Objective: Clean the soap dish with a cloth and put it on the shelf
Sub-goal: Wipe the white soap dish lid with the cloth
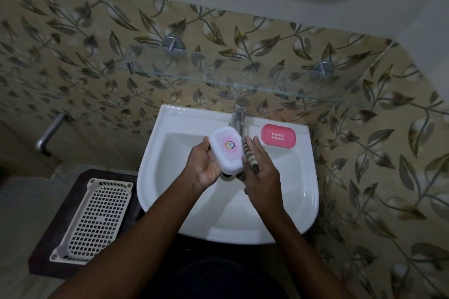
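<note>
- My left hand [202, 165] reached over the middle of the white sink [155, 177], palm up, fingers curled around the white soap dish [226, 150] and gripping it.
- My right hand [261, 172] came in beside it, fingers closed on a striped cloth [247, 153] pressed to the dish's right edge.
- A pink soap dish part [278, 138] lay at the sink's back right corner.
- The glass shelf [218, 81] hung above the tap [239, 114].

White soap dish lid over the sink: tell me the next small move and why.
Probably draw the striped cloth in the right hand across the top of the white translucent plastic soap dish lid. The left hand holds it steady over the white ceramic sink, and the cloth only touches its right edge, so wiping looks barely begun.
</note>
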